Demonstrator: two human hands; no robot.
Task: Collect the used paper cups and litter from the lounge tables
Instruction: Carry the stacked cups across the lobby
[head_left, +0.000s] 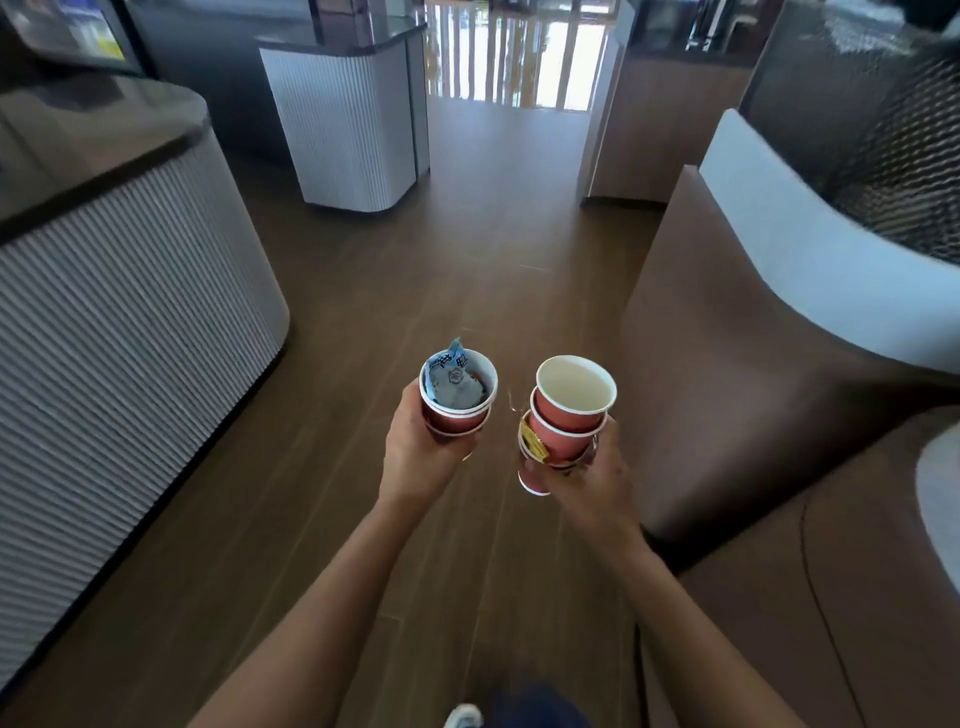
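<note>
1. Over the wood-plank floor (363, 322), between a ribbed counter (130, 322) on the left and a brown curved seat (727, 374) on the right, both forearms reach forward.
2. Left hand (415, 452): fingers wrapped around a nested stack of red paper cups (457, 415), held upright. A crumpled blue-and-white wrapper (452, 379) sits inside the top cup, one corner poking above the rim.
3. Right hand (597, 478): closed around a taller stack of red cups (566, 421), tilted slightly toward the left; top cup looks empty, white inside.
4. A small yellow packet (532, 441) is wedged against the left side of the right stack. Exact finger placement there: cannot tell.
5. The two stacks are near each other, not touching.
6. White shoe tip (462, 717) at the bottom edge.
</note>
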